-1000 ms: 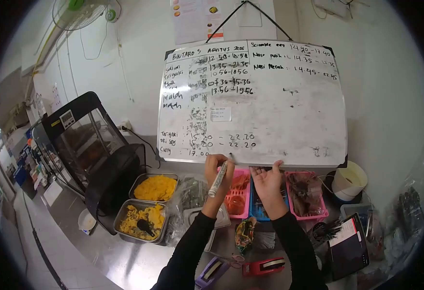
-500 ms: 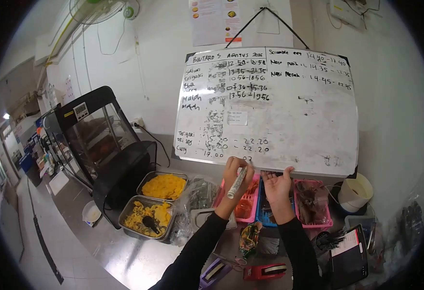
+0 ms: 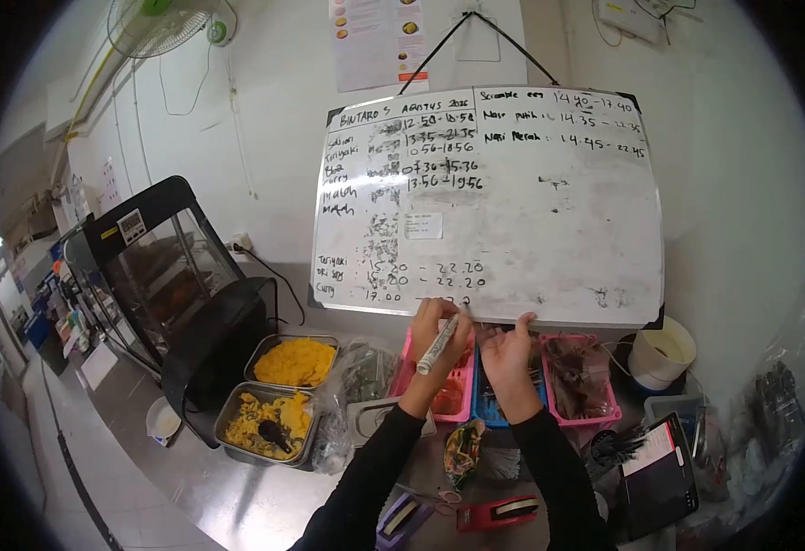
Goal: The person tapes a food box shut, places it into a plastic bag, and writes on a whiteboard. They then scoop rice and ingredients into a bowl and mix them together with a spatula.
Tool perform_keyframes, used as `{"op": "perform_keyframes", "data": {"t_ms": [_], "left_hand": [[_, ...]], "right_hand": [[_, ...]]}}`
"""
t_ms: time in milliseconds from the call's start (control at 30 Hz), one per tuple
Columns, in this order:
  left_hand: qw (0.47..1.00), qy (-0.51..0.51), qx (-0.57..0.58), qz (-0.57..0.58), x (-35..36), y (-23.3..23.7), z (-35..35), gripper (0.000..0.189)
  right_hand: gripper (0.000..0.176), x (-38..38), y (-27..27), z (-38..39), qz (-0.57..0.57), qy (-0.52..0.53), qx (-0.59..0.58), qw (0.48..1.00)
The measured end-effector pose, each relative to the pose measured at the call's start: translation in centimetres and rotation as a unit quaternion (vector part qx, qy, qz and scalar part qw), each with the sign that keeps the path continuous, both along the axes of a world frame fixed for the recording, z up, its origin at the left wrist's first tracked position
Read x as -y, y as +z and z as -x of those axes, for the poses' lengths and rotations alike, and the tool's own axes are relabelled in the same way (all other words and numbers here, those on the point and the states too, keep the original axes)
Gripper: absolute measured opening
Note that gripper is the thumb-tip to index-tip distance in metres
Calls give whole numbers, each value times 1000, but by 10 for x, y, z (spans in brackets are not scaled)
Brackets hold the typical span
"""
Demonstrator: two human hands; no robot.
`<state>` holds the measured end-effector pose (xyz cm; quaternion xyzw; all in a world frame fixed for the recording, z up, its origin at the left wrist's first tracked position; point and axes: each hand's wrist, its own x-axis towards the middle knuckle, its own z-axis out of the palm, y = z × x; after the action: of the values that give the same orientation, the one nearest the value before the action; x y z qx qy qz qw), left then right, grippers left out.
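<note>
The marker is in the left hand, fingers closed round the barrel, tip angled up at the bottom row of writing on the whiteboard, about mid-board and far side of the counter. The right hand is open w/ fingers spread and holds nothing, fingertips up against the board's bottom rim. The board only hangs off a cord from one hook, so imo that hand's there to stop it swinging under the pen.

Room's tight. Directly below the hands sit a pink basket, a blue basket and another pink basket, all touching side by side, so both wrists hover over them w/ little drop space. Left of that are two steel trays of yellow food, then the black display warmer boxing in that side. A white tub is at the board's right corner. Near edge has a red tape dispenser and a tablet. The only bare counter is near left.
</note>
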<state>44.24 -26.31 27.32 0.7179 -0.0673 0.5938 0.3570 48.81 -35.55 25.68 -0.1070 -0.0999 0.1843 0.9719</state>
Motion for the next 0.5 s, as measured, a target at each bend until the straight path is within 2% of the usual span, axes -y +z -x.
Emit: {"op": "perform_keyframes", "data": {"t_ms": [67,167,233,333,467,500], "left_hand": [[1000,28,4,-3,0,-1,-2,13],[999,-24,25,14,2,-1,-4,14],[998,17,-10,-59,3,-3,-4,14],[1000,18,-15,-22,0,-4,-6,14],[999,12,13,-51,0,1,1,12],[1000,-12,19,-11,-1,3,8,11]], "right_hand": [[58,-1,0,1,7,-5,3,1000],[57,0,-3,-1,18,-2,9,1000],[57,-1,-7,-4,21,-3,20,1000],[57,-1,-4,-3,19,0,17,1000],[59,-2,-8,-7,7,8,21,1000],[59,-4,-10,-11,8,6,21,1000]]}}
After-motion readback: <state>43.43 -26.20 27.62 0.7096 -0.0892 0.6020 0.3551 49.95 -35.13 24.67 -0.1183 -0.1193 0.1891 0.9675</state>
